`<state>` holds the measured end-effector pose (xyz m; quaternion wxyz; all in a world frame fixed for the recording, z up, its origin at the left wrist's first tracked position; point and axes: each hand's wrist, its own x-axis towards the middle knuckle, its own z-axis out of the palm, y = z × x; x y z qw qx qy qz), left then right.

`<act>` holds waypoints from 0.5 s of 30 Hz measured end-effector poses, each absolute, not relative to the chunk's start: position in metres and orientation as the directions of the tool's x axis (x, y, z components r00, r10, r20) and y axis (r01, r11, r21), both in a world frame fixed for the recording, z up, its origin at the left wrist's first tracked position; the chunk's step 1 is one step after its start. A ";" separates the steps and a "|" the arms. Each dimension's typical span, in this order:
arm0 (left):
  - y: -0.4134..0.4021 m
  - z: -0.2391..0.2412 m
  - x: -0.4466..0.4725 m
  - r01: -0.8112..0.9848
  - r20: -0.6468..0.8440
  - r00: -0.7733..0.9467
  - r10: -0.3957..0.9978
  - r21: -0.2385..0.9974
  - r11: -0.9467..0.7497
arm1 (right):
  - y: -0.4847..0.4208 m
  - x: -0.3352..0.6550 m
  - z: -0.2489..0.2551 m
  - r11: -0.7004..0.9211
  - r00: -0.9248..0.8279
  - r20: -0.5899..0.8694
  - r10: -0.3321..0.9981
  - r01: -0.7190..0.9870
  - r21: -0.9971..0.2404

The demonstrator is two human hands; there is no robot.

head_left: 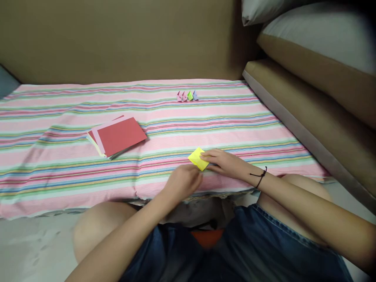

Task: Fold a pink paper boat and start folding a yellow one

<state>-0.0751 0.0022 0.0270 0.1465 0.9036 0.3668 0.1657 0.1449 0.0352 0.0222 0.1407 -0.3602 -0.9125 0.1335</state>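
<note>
A small yellow folded paper (197, 157), roughly diamond-shaped, is at the front part of the striped cloth. My right hand (221, 161) grips its right side, with fingertips on top and the thumb lower down. My left hand (185, 180) is closed at the paper's lower left edge, its fingers curled in. Its fingertips are mostly hidden behind the knuckles, and the paper's near corner lies against them.
Striped cloth (73, 168) covers the low surface before me. On the left lies a stack of coloured paper (125, 135), red on top. Farther back stand several small folded paper pieces (190, 95) in a row. Cushions (308, 90) are piled at the right.
</note>
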 end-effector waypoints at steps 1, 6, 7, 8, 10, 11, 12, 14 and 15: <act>0.009 0.028 -0.081 0.636 0.227 0.612 0.758 0.428 -0.642 | 0.036 0.145 0.022 0.706 -0.701 0.163 0.694 0.618 -0.345; 0.040 0.022 -0.094 0.558 0.380 0.535 0.755 0.512 -0.653 | 0.047 0.148 0.022 0.707 -0.711 0.154 0.687 0.602 -0.372; 0.044 0.020 -0.094 0.542 0.369 0.544 0.754 0.531 -0.651 | 0.050 0.149 0.022 0.708 -0.717 0.150 0.681 0.592 -0.384; 0.048 0.019 -0.092 0.535 0.351 0.551 0.757 0.549 -0.643 | 0.054 0.150 0.023 0.711 -0.725 0.145 0.673 0.580 -0.398; 0.054 0.017 -0.090 0.531 0.315 0.560 0.766 0.574 -0.624 | 0.059 0.151 0.023 0.715 -0.741 0.135 0.658 0.559 -0.420; 0.057 0.016 -0.089 0.531 0.301 0.561 0.771 0.583 -0.615 | 0.060 0.152 0.024 0.714 -0.744 0.132 0.655 0.552 -0.430; 0.059 0.016 -0.088 0.531 0.291 0.562 0.775 0.592 -0.607 | 0.061 0.152 0.024 0.710 -0.743 0.132 0.657 0.549 -0.442; 0.063 0.016 -0.086 0.534 0.275 0.554 0.786 0.607 -0.589 | 0.061 0.153 0.026 0.688 -0.724 0.141 0.675 0.549 -0.475; 0.064 0.016 -0.085 0.540 0.267 0.545 0.795 0.613 -0.576 | 0.061 0.153 0.026 0.673 -0.711 0.147 0.687 0.547 -0.498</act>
